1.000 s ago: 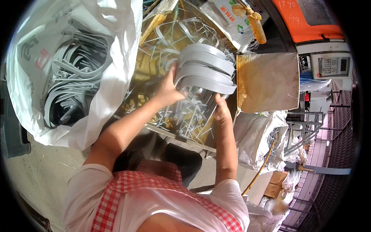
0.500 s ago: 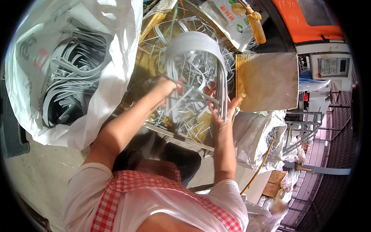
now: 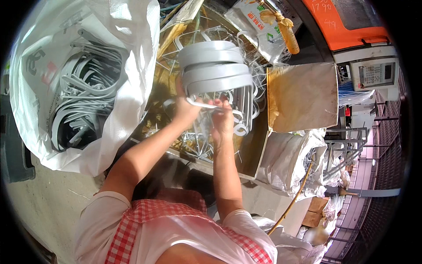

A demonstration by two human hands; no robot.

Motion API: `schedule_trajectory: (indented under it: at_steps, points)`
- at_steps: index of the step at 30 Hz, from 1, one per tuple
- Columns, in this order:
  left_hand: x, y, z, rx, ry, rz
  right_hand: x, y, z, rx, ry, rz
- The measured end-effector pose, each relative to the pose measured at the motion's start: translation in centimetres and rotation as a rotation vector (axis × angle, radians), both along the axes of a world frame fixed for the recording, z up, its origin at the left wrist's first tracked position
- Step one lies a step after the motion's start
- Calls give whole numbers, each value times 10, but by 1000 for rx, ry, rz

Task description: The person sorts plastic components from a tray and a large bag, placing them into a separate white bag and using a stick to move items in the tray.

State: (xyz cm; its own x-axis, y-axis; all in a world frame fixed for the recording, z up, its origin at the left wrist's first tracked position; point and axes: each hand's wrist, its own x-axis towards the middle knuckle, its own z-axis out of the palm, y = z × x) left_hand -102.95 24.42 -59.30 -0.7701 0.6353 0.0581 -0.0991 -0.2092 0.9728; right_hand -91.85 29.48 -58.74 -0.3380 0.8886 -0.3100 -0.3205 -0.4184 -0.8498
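A bundle of curved grey plastic strips [image 3: 215, 75], bent into U shapes, is held up in front of me above an open bin [image 3: 259, 154]. My left hand [image 3: 187, 108] is closed round the bundle's left side, partly hidden behind it. A single strip crosses below the bundle, and my right hand [image 3: 223, 121] pinches it, fingers closed. The looped ends of other strips hang just right of that hand. Thin grey plastic offcuts [image 3: 198, 147] lie in the bin beneath.
A large white woven bag [image 3: 143, 83] full of similar grey strips [image 3: 85, 99] stands open at the left. At the right are a stained board [image 3: 303, 97], another white sack [image 3: 285, 163] and a long stick [image 3: 292, 198]. An orange machine [image 3: 351, 22] with a control panel [image 3: 376, 74] stands far right.
My right hand has moved left from the bundle's right side to the crossing strip, its fingers closing. The bundle has tilted, showing its broad curved tops in stacked groups.
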Motion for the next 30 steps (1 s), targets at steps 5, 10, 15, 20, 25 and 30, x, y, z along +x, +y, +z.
schedule_trajectory:
  at_steps: [5, 10, 15, 20, 25, 30]
  points:
    - [-17, 5, -19, 224, -328, -282, 10, -14, 4, 20, 126, 82]
    - [-16, 4, -16, 170, -515, -500, 11, -35, 26, 31, 176, -40]
    - [-11, -4, -17, 207, -598, -663, 26, -44, 47, 277, 270, 74]
    - [-31, -12, -1, 50, -762, -848, 27, -53, 67, 245, 346, 415]
    - [-51, -11, -6, -5, -619, -755, 36, -68, 41, 29, 438, 542]
    - [-42, -1, -16, -56, -232, -396, 91, -37, 26, -40, -277, 863]
